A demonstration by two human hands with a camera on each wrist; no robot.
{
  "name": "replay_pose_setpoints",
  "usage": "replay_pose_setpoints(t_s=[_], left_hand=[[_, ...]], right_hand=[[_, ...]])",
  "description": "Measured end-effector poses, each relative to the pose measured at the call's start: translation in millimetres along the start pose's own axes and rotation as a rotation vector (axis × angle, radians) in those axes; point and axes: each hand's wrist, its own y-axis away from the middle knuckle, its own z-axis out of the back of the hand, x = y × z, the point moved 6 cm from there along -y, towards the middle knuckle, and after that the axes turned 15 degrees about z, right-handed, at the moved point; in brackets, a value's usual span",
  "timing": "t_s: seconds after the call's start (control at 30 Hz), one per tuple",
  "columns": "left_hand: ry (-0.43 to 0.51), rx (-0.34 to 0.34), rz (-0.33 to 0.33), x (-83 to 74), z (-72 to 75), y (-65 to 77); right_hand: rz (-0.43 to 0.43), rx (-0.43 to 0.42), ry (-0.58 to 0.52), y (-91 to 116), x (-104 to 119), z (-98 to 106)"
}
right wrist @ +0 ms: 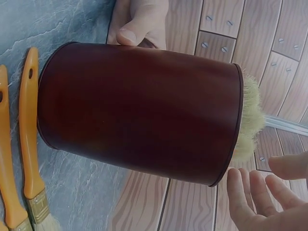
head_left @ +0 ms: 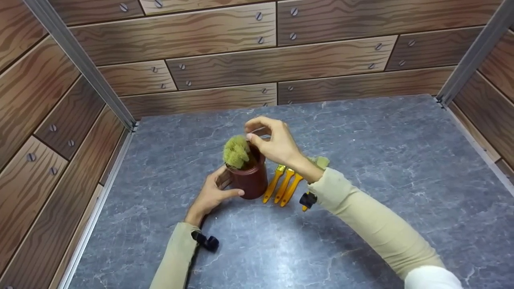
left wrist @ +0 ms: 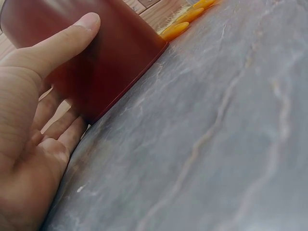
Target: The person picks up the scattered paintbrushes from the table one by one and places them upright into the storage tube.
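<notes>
Head view: left hand [head_left: 213, 190] is clamping its fingers round the cup [head_left: 251, 182], standing on the surface [head_left: 361, 132] beside brushes [head_left: 283, 186]; right hand [head_left: 280, 141] — fingers apart, empty — is hovering by its rim (bristles [head_left: 236, 152] poking out). A snagged knuckle could be tipping it.

Left fingers [left wrist: 61, 124] low, thumb [left wrist: 62, 45] extended, right fingers [head_left: 263, 122] raised, loosely bent

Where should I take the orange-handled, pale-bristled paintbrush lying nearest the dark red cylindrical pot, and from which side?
The paintbrush is probably best pinched by its slim handle, coming from above on the person's side: it lies flat, handle towards the person, between the pot and another orange-handled brush.
</notes>
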Motion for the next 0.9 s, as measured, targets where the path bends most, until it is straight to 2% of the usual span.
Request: replay_pose_setpoints(t_s=[0.27,0.5,0.9], left_hand=[[-0.016,-0.003,-0.003,-0.3,1.4,2.0],[-0.013,0.004,-0.01,-0.8,0.2,1.0],[-0.022,-0.02,0.011,-0.5,0.5,1.6]], right_hand=[[-0.028,0.015,-0.004,10,1,10],[-0.053,0.022,0.052,25,-4,27],[-0.146,0.054,0.168,58,-36,56]])
